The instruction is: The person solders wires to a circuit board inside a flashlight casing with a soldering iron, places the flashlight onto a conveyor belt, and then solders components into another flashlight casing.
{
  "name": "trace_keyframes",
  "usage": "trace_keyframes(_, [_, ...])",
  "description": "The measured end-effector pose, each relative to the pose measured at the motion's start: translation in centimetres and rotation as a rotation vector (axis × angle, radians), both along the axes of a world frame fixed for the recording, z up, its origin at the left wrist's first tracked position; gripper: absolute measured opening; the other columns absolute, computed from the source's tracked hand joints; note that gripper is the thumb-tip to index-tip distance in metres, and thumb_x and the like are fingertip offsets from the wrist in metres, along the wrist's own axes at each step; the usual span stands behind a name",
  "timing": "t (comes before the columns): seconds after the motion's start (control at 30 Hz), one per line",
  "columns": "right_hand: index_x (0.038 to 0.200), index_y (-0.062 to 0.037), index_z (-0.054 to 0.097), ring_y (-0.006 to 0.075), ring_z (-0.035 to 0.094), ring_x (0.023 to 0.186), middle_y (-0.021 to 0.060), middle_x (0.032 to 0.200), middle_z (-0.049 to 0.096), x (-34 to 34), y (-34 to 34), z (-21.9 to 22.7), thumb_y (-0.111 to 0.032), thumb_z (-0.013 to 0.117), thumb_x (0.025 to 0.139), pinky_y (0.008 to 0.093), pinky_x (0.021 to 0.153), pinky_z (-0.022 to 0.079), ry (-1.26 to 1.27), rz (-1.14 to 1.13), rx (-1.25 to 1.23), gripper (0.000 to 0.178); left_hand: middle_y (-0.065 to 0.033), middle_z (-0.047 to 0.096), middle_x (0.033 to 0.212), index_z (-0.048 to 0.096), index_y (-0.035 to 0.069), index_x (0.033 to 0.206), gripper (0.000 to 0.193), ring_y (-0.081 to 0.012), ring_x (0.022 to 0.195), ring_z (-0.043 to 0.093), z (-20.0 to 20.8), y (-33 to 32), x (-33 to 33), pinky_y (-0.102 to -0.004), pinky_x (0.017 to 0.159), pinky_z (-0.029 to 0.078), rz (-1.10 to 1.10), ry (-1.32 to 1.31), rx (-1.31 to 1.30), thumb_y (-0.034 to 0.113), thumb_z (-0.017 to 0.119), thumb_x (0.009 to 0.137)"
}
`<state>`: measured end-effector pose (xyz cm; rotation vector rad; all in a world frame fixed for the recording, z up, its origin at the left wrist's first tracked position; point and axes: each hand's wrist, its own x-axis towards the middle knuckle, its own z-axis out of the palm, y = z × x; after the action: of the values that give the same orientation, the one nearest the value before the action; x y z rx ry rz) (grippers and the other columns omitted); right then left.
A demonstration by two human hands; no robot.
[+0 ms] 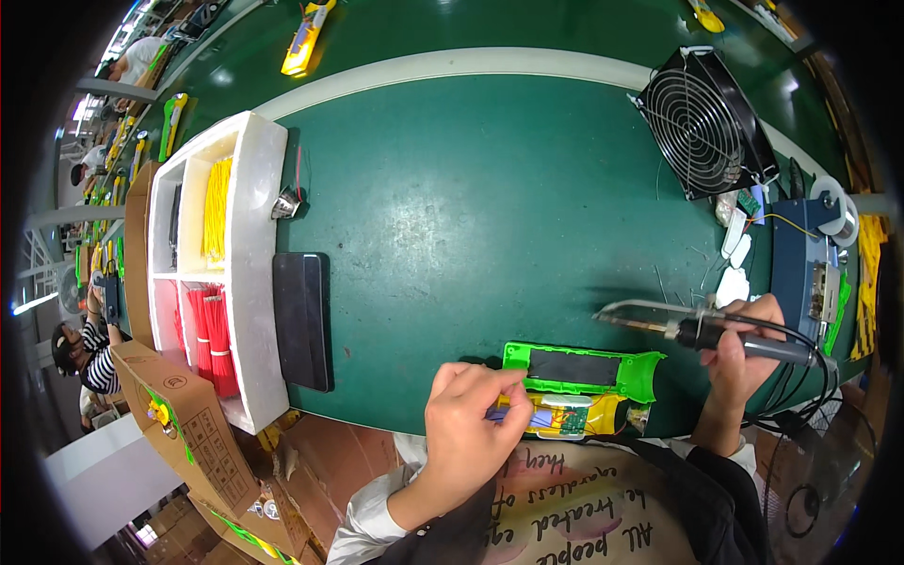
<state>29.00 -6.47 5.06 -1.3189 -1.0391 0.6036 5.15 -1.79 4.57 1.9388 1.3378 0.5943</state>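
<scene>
My right hand point(744, 350) grips a soldering iron point(702, 333) with a black handle and a thin metal tube above its tip. The tip points left, above the bench and apart from the work. My left hand point(471, 414) is closed in a pinch at the left end of the work; what its fingers hold is too small to make out. Beside those fingers lies a green plastic shell half point(645, 379) with a dark pad inside. Nearer me is a yellow shell half point(607, 414) holding a green circuit board point(573, 420) and a purple-blue part, partly hidden by my left hand.
On the left stands a white foam tray point(254, 179) of yellow, red and dark wires, beside a black case point(303, 320). A black fan point(697, 127) is at the far right. Nearer are a blue soldering station point(796, 250) and a solder spool point(833, 212).
</scene>
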Motion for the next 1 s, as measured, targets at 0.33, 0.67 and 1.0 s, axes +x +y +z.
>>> trace_keyframes(0.33, [0.066, -0.0034, 0.045, 0.0128, 0.049, 0.039, 0.0064, 0.052, 0.052, -1.1, 0.8, 0.1, -0.010, 0.064, 0.059, 0.0206, 0.038, 0.038, -0.135, 0.374, -0.149, 0.021, -0.0038, 0.053, 0.056, 0.060, 0.006, 0.065, 0.006, -0.0182, 0.054, 0.049, 0.3, 0.9, 0.2, -0.0274, 0.059, 0.038, -0.093, 0.130, -0.076, 0.004, 0.061, 0.060])
trace_keyframes(0.67, [0.067, -0.0042, 0.046, 0.0138, 0.051, 0.041, 0.0066, 0.053, 0.053, -2.1, 1.1, -0.4, -0.009, 0.064, 0.059, 0.0209, 0.040, 0.039, -0.136, 0.442, -0.283, 0.021, -0.0019, 0.052, 0.053, 0.057, 0.007, 0.061, 0.006, -0.0182, 0.053, 0.048, 0.3, 1.1, 0.3, -0.0275, 0.059, 0.038, -0.095, 0.178, -0.143, 0.003, 0.061, 0.058])
trace_keyframes(1.0, [0.066, -0.0044, 0.046, 0.0132, 0.051, 0.041, 0.0071, 0.053, 0.054, -2.5, 1.3, -0.6, -0.010, 0.065, 0.060, 0.0205, 0.040, 0.038, -0.207, 0.453, -0.289, 0.021, -0.0017, 0.052, 0.054, 0.057, 0.006, 0.061, 0.006, -0.0182, 0.052, 0.047, 0.3, 1.3, 0.1, -0.0274, 0.059, 0.038, -0.115, 0.180, -0.155, 0.002, 0.060, 0.057])
